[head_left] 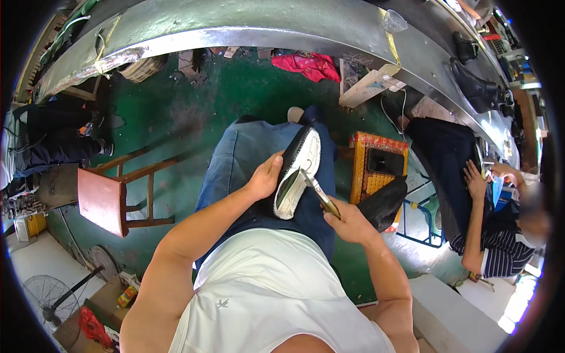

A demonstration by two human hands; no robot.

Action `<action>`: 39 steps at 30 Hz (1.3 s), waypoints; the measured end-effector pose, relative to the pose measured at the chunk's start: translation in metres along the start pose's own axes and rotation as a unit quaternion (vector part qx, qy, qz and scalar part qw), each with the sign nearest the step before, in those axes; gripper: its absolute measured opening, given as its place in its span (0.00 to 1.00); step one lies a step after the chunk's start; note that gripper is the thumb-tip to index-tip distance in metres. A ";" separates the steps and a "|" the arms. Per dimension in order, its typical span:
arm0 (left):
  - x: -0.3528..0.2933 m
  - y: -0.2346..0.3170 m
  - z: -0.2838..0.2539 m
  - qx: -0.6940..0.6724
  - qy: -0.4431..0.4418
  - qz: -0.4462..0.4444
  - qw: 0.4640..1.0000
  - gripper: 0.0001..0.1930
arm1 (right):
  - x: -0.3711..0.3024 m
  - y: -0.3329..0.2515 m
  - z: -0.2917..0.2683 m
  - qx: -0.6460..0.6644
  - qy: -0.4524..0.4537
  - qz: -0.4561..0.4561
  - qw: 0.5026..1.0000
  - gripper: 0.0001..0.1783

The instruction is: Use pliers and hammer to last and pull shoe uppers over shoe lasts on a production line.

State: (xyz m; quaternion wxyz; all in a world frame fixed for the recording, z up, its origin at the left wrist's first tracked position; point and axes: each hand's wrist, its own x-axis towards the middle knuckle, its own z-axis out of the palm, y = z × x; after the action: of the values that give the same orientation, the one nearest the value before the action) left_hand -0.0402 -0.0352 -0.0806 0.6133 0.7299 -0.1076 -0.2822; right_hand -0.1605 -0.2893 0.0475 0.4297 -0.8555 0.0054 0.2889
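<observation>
An unsoled shoe [308, 154] lies bottom up on my lap, its toe pointing away from me. Its underside is white with a rough, stitched-looking rim, and a black upper shows along the left side. My left hand [266, 176] grips that black side near the middle. In my right hand [351, 222] is a hand tool with a slim metal head and a brownish handle [329, 206]; whether it is a knife or pliers I cannot tell. The metal tip touches or hovers just over the white underside, near the shoe's waist.
A long metal bench [235, 36] runs across the far side. To the left stands a stool [103, 202]; right of my knees a beaded seat [366, 187] carries a black phone-like object [385, 161]. A co-worker [500, 235] sits at right, and a fan [50, 300] stands lower left.
</observation>
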 end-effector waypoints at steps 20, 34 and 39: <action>-0.010 0.023 -0.011 -0.198 -0.057 -0.052 0.977 0.47 | 0.058 -0.022 0.004 -0.105 -0.036 0.026 0.993 0.18; 0.013 0.033 0.014 0.069 0.007 -0.108 0.992 0.51 | 0.057 -0.013 -0.037 -0.271 0.126 -0.072 0.952 0.21; 0.000 0.034 0.019 0.156 0.100 -0.022 0.982 0.42 | 0.077 -0.004 -0.009 0.105 0.009 0.110 0.988 0.14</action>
State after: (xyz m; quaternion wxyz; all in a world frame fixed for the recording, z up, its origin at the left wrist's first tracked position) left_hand -0.0443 -0.0591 -0.0498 0.4928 0.8434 -0.0723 -0.2012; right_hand -0.0908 -0.2749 0.0164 0.4829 -0.8022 0.1341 0.3246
